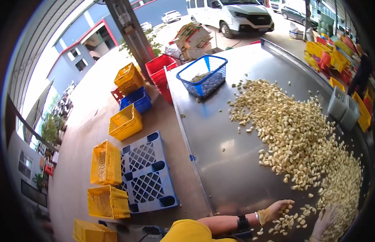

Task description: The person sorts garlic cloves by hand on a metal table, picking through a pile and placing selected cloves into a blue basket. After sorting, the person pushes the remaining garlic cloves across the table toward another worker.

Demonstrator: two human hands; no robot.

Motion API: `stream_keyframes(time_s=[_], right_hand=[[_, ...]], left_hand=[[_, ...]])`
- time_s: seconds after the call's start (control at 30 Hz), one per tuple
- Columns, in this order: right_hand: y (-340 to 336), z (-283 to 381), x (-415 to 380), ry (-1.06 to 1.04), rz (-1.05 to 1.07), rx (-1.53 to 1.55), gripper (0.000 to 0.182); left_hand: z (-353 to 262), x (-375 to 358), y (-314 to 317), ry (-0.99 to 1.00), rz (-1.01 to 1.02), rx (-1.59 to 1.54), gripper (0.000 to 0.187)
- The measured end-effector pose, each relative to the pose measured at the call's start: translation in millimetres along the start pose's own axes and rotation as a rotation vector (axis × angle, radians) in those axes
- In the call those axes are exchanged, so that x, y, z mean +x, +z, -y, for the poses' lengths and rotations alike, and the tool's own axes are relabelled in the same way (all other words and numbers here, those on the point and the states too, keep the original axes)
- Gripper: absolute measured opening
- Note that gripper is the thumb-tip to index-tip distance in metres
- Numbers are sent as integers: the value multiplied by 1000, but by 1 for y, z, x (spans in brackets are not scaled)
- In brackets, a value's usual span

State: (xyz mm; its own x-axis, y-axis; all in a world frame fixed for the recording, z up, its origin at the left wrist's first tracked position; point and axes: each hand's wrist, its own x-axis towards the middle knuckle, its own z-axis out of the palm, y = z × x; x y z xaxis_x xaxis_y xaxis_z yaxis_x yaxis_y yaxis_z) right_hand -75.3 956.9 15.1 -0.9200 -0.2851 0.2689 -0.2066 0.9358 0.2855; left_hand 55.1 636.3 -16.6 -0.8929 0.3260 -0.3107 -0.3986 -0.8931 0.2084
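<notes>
Pale garlic cloves (292, 133) lie in a long heap down the right side of the metal table (223, 169). My left hand (276, 210), in a thin glove with a dark band on the wrist, is low over the table beside a small scatter of cloves (290, 222). Its fingers are loosely curved and point to the right. My right hand (325, 221), also gloved, lies against the near end of the heap with its fingers extended; cloves surround the fingertips. Neither hand shows a clove gripped in it.
On the table's far left stands a blue basket (206, 85) with scraps inside. Yellow crates (106, 161), some holding cloves, and a blue pallet (149, 173) sit on the floor to the left. A metal rim (294, 58) edges the far right; grey tubs (343, 108) stand beyond.
</notes>
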Motion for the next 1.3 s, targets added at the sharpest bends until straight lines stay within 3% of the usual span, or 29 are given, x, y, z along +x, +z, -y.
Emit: stream_keyframes(time_s=[0.03,0.07,0.1,0.13,0.17,0.2,0.27,0.33,0.4,0.43,0.5,0.53,0.57,0.6,0.67,0.7,0.77,0.8,0.83,0.87,0.9,0.93,0.97,1.0,1.07,1.13,1.2,1.27,1.3], right_hand=[[-47,57,-9,-82,120,234,53],[-103,108,-25,-404,1,331,37],[-142,151,-40,-472,172,358,43],[-74,155,-69,-628,249,484,47],[-48,162,-85,-738,231,491,52],[-31,167,-99,-684,277,540,54],[-49,160,-83,-689,175,365,53],[-46,120,-69,-452,10,4,52],[-70,93,-61,-268,94,-217,55],[-90,101,-56,-148,334,-292,59],[-110,125,-70,-441,182,323,60],[-141,158,-80,-596,250,429,57],[-81,171,-105,-691,287,577,50],[-69,198,-109,-699,286,568,50],[-86,256,-129,-1437,-677,-115,34],[-103,269,-135,-1438,-676,-100,34],[-142,265,-153,-1389,87,332,40],[-154,242,-174,-1242,489,532,44],[-109,214,-188,-1319,404,416,53],[-121,189,-190,-1253,289,416,53],[-124,160,-188,-1148,344,344,54],[-128,133,-181,-939,417,476,57],[-130,107,-177,-795,319,283,57],[-131,88,-175,-540,294,230,57],[-159,73,-179,-463,265,272,60],[-171,79,-202,-670,394,583,56],[-181,96,-226,-891,530,743,55],[-149,96,-265,-926,439,780,53],[-153,86,-257,-907,518,755,52]], left_hand=[[-2,2,-1,15,-9,0,28],[-5,4,0,20,-16,7,27],[-6,5,2,49,-32,-29,26],[-7,9,-3,86,4,-47,27],[-11,10,-3,109,0,-39,27],[-15,10,-1,129,-2,-34,27],[-23,13,1,139,-30,-43,28],[-23,18,0,154,10,-52,28],[-23,17,10,175,32,-52,30],[-23,17,13,197,58,-28,30],[-23,12,22,213,96,-13,30],[-25,9,29,229,98,-29,27],[-26,7,33,248,97,-42,24],[-26,10,33,255,104,-50,24],[-32,21,23,317,52,-19,23],[-38,18,21,358,22,71,31],[-48,4,28,362,-120,113,29],[-54,-2,26,351,-103,121,29],[-58,-15,25,347,-105,158,28],[-68,-37,17,356,59,204,28],[-91,-93,47,291,-35,325,25],[-104,-121,51,316,-19,449,25],[-110,-142,43,431,33,744,23],[-122,-173,49,239,-113,690,23],[-119,-215,33,282,-436,1039,21],[-113,-243,-31,498,-573,1429,15],[-105,-255,-40,848,-429,1935,13],[-90,-248,-33,828,-425,2098,13],[-88,-247,-29,813,-476,2261,14]])
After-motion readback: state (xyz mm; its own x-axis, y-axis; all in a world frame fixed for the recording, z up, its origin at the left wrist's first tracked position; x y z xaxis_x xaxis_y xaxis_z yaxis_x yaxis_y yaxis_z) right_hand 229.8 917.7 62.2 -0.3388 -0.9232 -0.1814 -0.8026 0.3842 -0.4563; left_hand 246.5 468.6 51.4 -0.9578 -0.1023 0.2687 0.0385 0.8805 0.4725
